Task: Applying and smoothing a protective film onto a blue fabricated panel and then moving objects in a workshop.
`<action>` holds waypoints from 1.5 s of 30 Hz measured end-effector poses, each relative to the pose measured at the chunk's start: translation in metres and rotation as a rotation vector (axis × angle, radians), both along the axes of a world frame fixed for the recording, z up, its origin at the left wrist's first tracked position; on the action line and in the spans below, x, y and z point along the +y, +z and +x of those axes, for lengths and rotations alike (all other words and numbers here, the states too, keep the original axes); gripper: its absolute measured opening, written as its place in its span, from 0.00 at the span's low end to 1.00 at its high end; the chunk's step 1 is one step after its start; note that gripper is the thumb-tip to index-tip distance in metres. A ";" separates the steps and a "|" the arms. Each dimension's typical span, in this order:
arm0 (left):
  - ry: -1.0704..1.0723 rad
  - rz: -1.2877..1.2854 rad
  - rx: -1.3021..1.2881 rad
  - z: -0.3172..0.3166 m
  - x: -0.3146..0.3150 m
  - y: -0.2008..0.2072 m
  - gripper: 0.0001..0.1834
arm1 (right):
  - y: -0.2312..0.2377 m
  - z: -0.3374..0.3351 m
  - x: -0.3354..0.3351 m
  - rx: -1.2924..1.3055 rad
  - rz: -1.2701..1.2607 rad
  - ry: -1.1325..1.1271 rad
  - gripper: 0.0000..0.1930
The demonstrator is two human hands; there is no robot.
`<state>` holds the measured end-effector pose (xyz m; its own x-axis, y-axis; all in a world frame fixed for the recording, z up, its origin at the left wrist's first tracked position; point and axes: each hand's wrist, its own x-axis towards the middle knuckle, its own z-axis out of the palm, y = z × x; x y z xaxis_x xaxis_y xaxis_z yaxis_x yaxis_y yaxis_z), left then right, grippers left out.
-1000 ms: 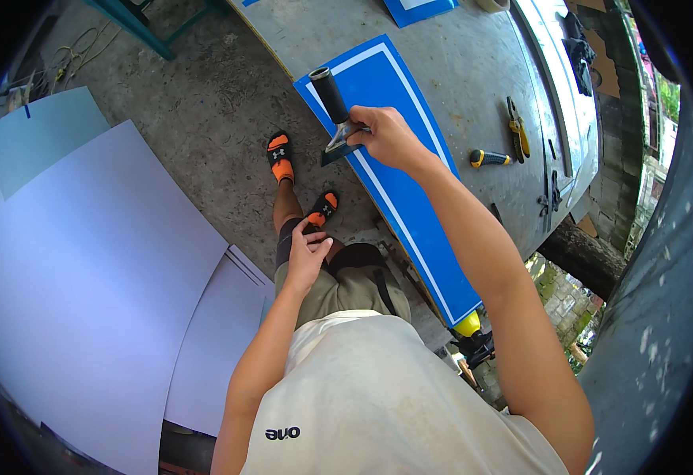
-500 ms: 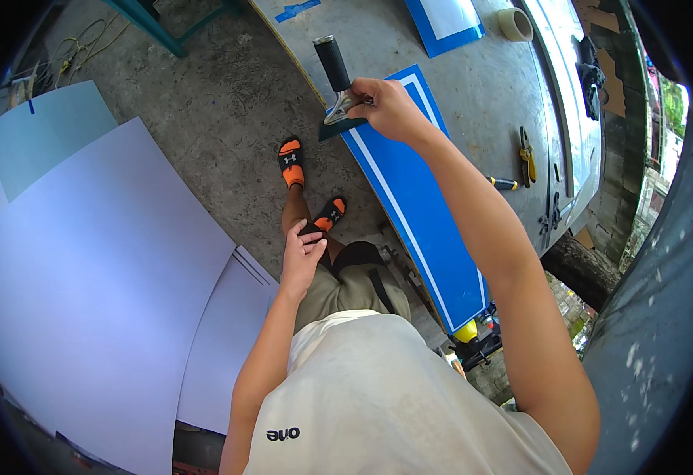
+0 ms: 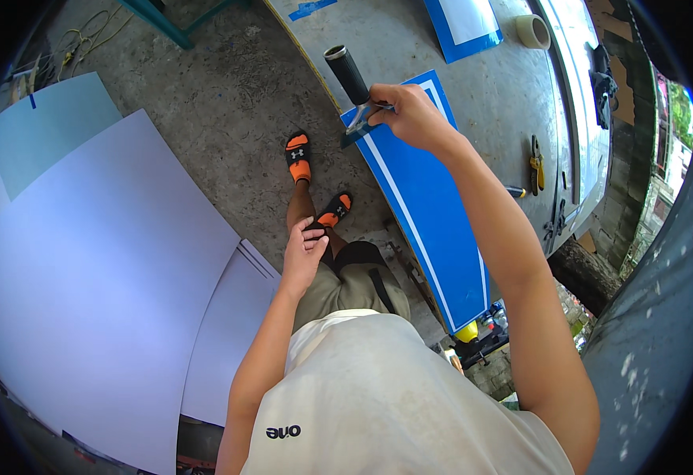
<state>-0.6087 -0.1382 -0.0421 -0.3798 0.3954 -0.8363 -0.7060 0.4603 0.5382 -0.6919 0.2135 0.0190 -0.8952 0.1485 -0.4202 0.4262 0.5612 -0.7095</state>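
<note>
My right hand (image 3: 416, 119) is closed on a squeegee (image 3: 348, 75) with a thick black handle, a metal bracket and a dark flat blade. The blade is over the far left corner of a long blue panel (image 3: 434, 214) with a white border line; whether it touches the surface I cannot tell. The panel lies along the near edge of a grey table (image 3: 505, 103). My left hand (image 3: 303, 260) holds nothing. It hangs in front of my knees, its fingers loosely apart.
On the table are a second blue panel with a white middle (image 3: 467, 28), a tape roll (image 3: 532, 32), yellow-handled pliers (image 3: 536, 166) and a strip of blue tape (image 3: 312, 9). Large white sheets (image 3: 109, 253) stand at the left. A teal frame (image 3: 160, 22) is at the far left.
The table and panel sit slightly farther right and lower in view. My right hand, still holding the squeegee, appears shifted the same way. My left hand has hardly moved.
</note>
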 end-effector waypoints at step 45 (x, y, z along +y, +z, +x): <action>-0.832 -0.158 0.103 0.096 0.065 0.013 0.42 | -0.056 0.540 -0.295 0.310 0.100 -2.385 0.12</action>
<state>-0.5131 -0.0735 -0.0296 -0.0946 0.4613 -0.8822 -0.0557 0.8823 0.4673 -0.1523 -0.0817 -0.0374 0.7554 0.5856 -0.2939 0.0531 -0.5018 -0.8634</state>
